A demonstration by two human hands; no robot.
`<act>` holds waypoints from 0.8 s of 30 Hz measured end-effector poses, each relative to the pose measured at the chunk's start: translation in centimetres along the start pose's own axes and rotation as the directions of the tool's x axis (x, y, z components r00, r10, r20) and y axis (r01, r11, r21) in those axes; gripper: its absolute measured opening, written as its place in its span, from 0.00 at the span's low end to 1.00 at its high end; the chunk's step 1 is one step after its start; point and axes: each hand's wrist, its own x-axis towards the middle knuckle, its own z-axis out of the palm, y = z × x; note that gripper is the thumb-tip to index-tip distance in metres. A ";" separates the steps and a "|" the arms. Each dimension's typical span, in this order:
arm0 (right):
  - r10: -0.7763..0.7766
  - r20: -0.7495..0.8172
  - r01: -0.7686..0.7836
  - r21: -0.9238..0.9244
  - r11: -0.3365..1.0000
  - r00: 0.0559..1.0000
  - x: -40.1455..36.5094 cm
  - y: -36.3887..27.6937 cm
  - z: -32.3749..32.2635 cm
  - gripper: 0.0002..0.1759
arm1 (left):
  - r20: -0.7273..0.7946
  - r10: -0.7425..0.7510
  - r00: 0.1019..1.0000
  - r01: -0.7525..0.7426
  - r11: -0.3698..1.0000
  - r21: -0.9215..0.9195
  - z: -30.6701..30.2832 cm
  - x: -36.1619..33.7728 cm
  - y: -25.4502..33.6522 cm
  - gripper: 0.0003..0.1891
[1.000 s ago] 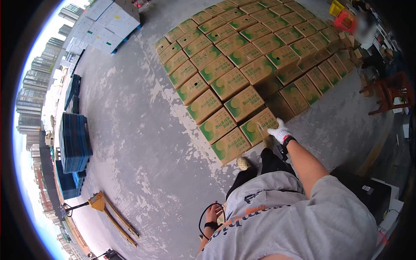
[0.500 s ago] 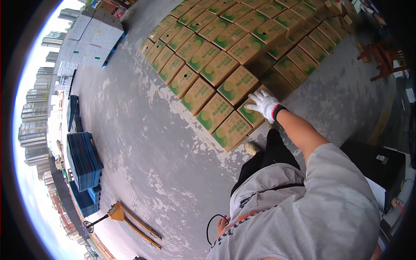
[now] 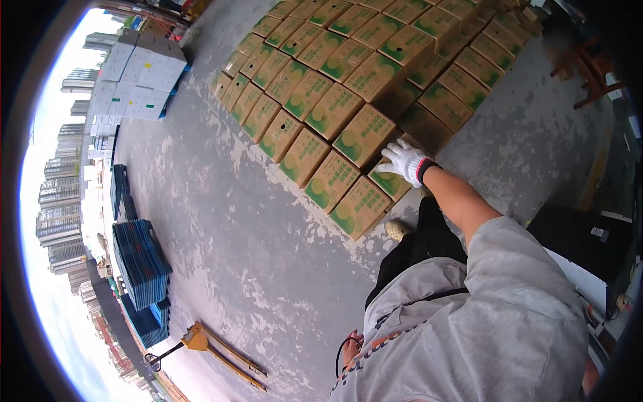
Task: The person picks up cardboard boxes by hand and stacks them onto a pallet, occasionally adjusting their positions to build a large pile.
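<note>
My right hand (image 3: 404, 161), in a white knit glove with a red-and-black cuff, rests with fingers spread on a brown-and-green cardboard box (image 3: 390, 181). It partly hides that box, at the near corner of a large block of similar boxes. Just left of it stand another printed box (image 3: 362, 209) and a taller-looking box (image 3: 365, 134). Low beside my shirt, my bare left hand (image 3: 352, 347) is partly hidden by my body. Its fingers look curled at a thin black cord (image 3: 337, 358) that forms a loop.
A yellow pallet jack (image 3: 224, 355) stands on the worn grey floor at lower left. Stacked blue pallets (image 3: 142, 261) and white cartons (image 3: 144, 74) line the left side. A wooden stool (image 3: 593, 74) and a black case (image 3: 581, 244) are at right.
The view has shifted slightly, so the pallet jack and blue pallets appear lower and farther right. My right hand stays on the same box, and the left stays low with the cord.
</note>
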 end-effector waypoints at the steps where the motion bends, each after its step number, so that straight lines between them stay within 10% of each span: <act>1: 0.003 0.025 -0.004 0.028 1.000 1.000 0.2 0.2 0.3 0.61 | 0.006 0.001 1.000 -0.001 0.999 0.035 0.0 0.4 0.2 0.26; 4: -0.010 -0.036 0.012 0.050 0.999 0.999 0.2 0.6 1.2 0.57 | 0.040 0.032 0.999 -0.037 0.988 0.148 -0.4 2.0 0.0 0.26; 6: 0.000 -0.186 0.011 0.055 0.998 0.983 -0.3 0.6 3.0 0.30 | 0.065 0.051 0.997 -0.064 0.972 0.225 -0.4 2.5 0.2 0.27; 12: 0.121 -0.129 -0.097 0.181 0.979 0.984 -5.8 0.2 2.3 0.44 | 0.019 0.081 0.997 -0.083 0.966 0.244 8.0 -0.3 11.2 0.25; 18: 0.371 -0.107 -0.206 0.676 0.708 0.922 -16.1 1.4 8.2 0.39 | -0.077 0.386 0.919 -0.310 0.830 0.463 19.5 8.2 21.3 0.41; 24: 0.448 0.289 -0.453 0.834 0.315 0.846 -25.8 9.6 10.1 0.34 | -0.305 0.617 0.726 -0.294 0.679 0.673 26.8 13.3 26.1 0.58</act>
